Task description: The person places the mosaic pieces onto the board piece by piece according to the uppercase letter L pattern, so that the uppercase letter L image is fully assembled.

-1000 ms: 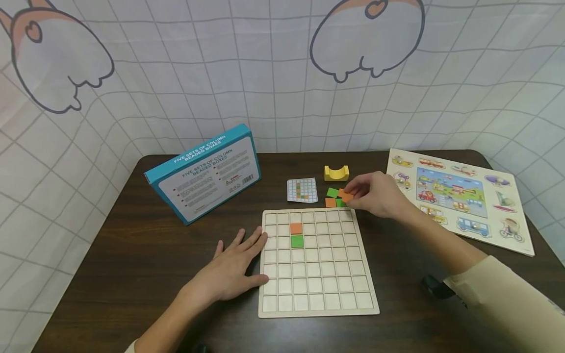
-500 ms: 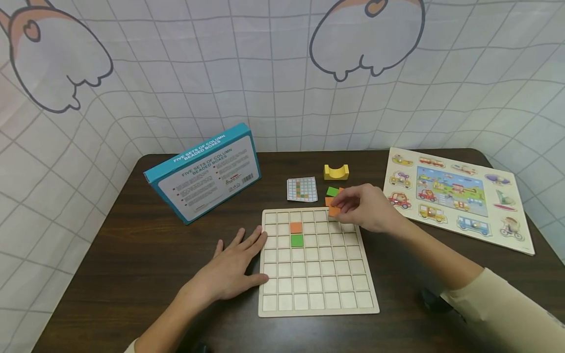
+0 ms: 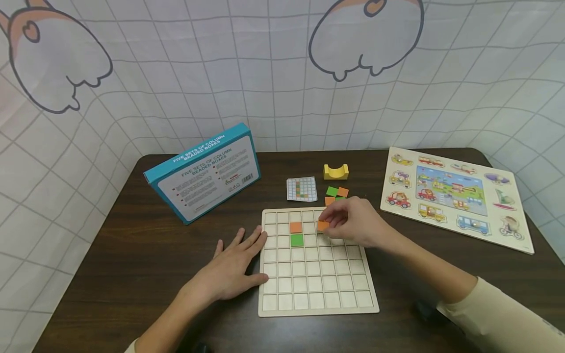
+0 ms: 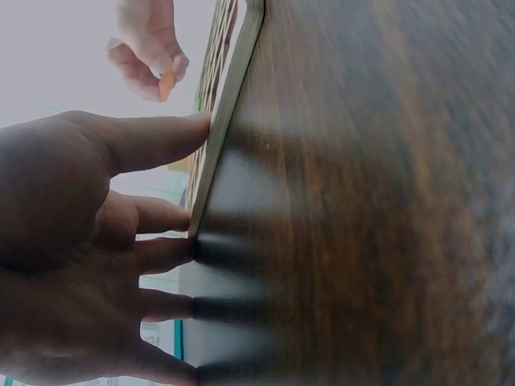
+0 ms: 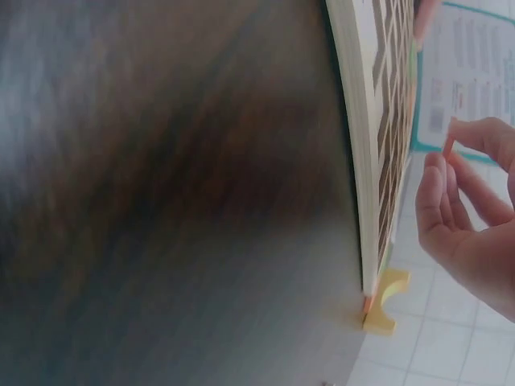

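Observation:
A pale wooden grid board (image 3: 313,284) lies on the dark table, with an orange square tile (image 3: 295,227) and a green tile (image 3: 297,240) in one column near its upper left. Above the board's upper right part, my right hand (image 3: 359,223) pinches another orange tile (image 3: 323,225) between thumb and fingertips; in the right wrist view that tile (image 5: 449,145) is seen edge-on, raised off the grid. My left hand (image 3: 231,269) is spread at the board's left edge, its thumb and index fingertip against the rim. Several loose orange and green tiles (image 3: 332,191) lie just behind the board.
Behind the board lie a small printed pattern card (image 3: 302,189) and a yellow block with a curved hollow (image 3: 336,172). A blue-and-white box (image 3: 207,174) stands at the back left. A vehicle picture puzzle (image 3: 459,196) lies on the right.
My right hand has taken an orange tile from the loose pile and carried it left and toward me, over the board. The left hand has stayed in place.

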A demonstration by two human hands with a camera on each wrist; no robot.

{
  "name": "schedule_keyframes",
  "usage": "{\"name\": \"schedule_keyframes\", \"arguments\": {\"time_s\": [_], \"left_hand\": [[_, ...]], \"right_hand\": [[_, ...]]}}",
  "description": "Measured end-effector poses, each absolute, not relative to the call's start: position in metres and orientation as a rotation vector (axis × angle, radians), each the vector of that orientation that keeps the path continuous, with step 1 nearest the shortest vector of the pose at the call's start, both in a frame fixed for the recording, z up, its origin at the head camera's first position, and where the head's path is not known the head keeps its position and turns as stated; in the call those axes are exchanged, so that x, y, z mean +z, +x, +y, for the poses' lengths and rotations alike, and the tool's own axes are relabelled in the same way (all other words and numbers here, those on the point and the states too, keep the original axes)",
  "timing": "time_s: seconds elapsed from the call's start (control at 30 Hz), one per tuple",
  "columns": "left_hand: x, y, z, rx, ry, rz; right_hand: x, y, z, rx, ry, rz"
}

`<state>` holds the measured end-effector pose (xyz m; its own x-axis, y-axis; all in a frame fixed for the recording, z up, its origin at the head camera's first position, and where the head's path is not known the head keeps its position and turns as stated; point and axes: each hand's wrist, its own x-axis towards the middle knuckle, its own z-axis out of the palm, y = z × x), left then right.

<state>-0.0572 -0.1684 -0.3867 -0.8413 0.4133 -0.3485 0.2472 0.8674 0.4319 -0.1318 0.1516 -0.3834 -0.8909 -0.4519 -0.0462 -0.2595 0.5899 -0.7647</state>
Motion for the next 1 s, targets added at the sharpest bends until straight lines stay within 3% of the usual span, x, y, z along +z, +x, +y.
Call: {"name": "schedule_keyframes", "arguments": {"time_s": [1.0], "left_hand": [[-0.386, -0.056, -0.169, 0.521, 0.477, 2.608]], "right_hand": [[-0.393, -0.097, 0.093, -0.972, -0.897, 2.604]]}}
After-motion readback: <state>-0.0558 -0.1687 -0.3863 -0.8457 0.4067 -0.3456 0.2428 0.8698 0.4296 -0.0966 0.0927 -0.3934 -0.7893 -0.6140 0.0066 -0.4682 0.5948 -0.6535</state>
